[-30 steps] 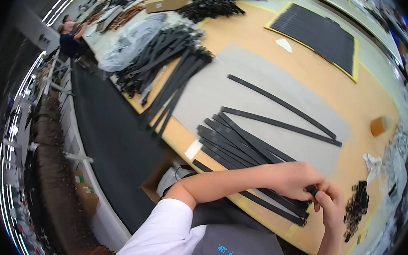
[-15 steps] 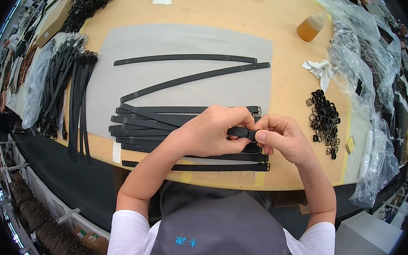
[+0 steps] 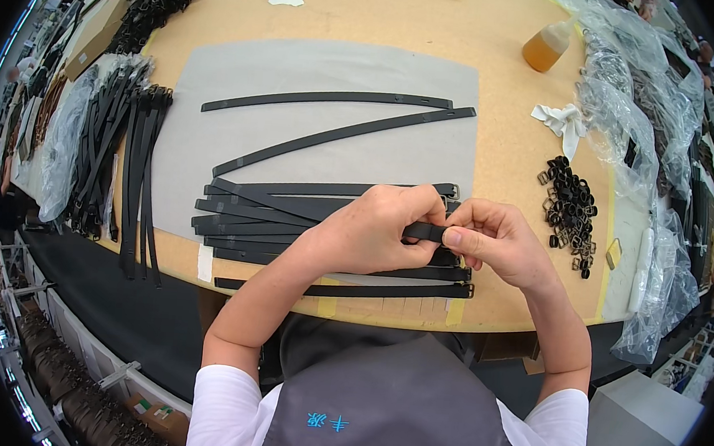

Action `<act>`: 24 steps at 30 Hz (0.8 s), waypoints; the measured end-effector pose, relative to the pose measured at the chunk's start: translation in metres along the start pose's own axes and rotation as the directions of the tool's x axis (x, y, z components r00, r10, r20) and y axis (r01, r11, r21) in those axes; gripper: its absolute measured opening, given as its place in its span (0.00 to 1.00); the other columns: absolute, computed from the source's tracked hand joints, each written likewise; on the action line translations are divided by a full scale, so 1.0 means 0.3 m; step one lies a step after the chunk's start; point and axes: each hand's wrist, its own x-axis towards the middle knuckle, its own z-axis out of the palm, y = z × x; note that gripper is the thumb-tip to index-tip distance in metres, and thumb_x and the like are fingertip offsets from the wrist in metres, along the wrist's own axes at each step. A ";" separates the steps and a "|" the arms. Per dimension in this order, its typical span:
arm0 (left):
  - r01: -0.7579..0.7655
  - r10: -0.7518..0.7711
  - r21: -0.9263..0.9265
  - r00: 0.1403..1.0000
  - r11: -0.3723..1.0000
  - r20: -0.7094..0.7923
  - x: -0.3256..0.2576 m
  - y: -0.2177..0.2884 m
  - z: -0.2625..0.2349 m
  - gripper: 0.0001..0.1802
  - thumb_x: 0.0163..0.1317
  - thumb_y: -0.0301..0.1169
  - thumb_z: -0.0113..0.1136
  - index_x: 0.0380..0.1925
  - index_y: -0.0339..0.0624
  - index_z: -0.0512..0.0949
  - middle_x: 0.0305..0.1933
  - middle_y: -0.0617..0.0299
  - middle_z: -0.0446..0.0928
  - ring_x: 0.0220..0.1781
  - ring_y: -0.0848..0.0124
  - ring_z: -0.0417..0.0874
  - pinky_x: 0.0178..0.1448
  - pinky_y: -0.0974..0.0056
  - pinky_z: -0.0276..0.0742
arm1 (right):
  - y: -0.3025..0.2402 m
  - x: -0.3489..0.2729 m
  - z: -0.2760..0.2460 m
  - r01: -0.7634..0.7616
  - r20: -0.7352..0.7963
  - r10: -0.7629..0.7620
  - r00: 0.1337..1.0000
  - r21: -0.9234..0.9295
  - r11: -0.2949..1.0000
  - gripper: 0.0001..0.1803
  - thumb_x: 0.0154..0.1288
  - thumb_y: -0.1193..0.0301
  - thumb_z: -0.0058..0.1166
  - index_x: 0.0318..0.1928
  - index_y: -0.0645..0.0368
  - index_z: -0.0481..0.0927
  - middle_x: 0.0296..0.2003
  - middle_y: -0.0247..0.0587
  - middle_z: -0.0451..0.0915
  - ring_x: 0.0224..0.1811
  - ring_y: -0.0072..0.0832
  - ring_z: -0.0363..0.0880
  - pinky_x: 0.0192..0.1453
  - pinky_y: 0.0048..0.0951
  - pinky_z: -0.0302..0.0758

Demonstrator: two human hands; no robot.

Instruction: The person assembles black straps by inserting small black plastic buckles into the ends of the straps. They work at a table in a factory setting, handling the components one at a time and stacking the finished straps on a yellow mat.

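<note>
Between my two hands, over the right end of a belt pile, is the end of a black belt [image 3: 425, 232]. My left hand [image 3: 364, 234] is closed round the strap, thumb and fingers pinching it. My right hand [image 3: 494, 238] pinches the tip with thumb and forefinger; whatever small fitting sits under the thumb is hidden. Several black belts [image 3: 251, 188] lie side by side below my hands, some with buckles [image 3: 469, 291] at their right ends. Farther off, two single straps, an upper strap [image 3: 325, 100] and a slanting strap [image 3: 338, 141], rest on a grey mat [image 3: 336, 64].
To the right lies a heap of small black buckles and loops [image 3: 570, 206], with a white cloth [image 3: 561, 122] and a bottle of amber liquid [image 3: 545, 47] beyond. Bundled belts [image 3: 139, 172] hang over the table's left front edge. Clear plastic wrap [image 3: 631, 102] lines the right side.
My right thumb has slid slightly left over the belt tip, covering more of it. Both hands keep their grip and almost the same place.
</note>
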 end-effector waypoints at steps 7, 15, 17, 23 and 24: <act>-0.005 0.005 0.021 1.000 1.000 0.006 0.004 0.008 0.001 0.12 0.52 0.20 0.69 0.37 0.36 0.79 0.31 0.58 0.83 0.32 0.69 0.85 0.33 0.66 0.82 | -0.005 -0.006 0.005 0.001 -0.020 -0.001 1.000 -0.016 1.000 0.14 0.72 0.62 0.69 0.42 0.61 0.84 0.27 0.25 0.80 0.26 0.10 0.74 0.30 0.16 0.71; -0.059 0.059 0.000 0.998 0.998 -0.036 -0.006 -0.014 0.002 0.11 0.54 0.23 0.68 0.38 0.37 0.79 0.31 0.55 0.83 0.28 0.63 0.85 0.31 0.63 0.80 | -0.018 0.006 0.023 -0.018 -0.082 0.008 0.997 -0.115 0.993 0.12 0.71 0.65 0.67 0.41 0.63 0.83 0.27 0.27 0.80 0.26 0.13 0.75 0.30 0.17 0.71; -0.038 0.037 -0.050 0.999 0.998 -0.013 -0.014 0.001 -0.012 0.11 0.56 0.25 0.67 0.39 0.37 0.79 0.29 0.53 0.81 0.26 0.60 0.84 0.32 0.59 0.79 | -0.034 -0.001 0.042 0.024 -0.089 -0.039 0.995 -0.160 0.987 0.11 0.71 0.68 0.67 0.39 0.63 0.83 0.28 0.29 0.80 0.26 0.13 0.76 0.30 0.18 0.71; -0.144 0.143 -0.131 0.990 0.981 -0.016 -0.007 0.007 0.002 0.12 0.52 0.21 0.65 0.37 0.35 0.75 0.34 0.52 0.84 0.35 0.52 0.86 0.37 0.56 0.79 | 0.012 0.001 0.042 0.115 -0.145 -0.142 0.979 -0.180 0.977 0.08 0.68 0.71 0.63 0.34 0.60 0.80 0.23 0.28 0.76 0.19 0.12 0.68 0.22 0.16 0.63; -0.130 0.130 -0.108 0.991 0.986 -0.012 -0.016 0.001 -0.005 0.12 0.52 0.21 0.65 0.37 0.35 0.75 0.34 0.52 0.84 0.35 0.52 0.86 0.37 0.56 0.79 | 0.009 0.011 0.053 0.129 -0.135 -0.156 0.978 -0.189 0.973 0.09 0.67 0.69 0.63 0.33 0.59 0.78 0.22 0.27 0.74 0.18 0.12 0.67 0.21 0.16 0.61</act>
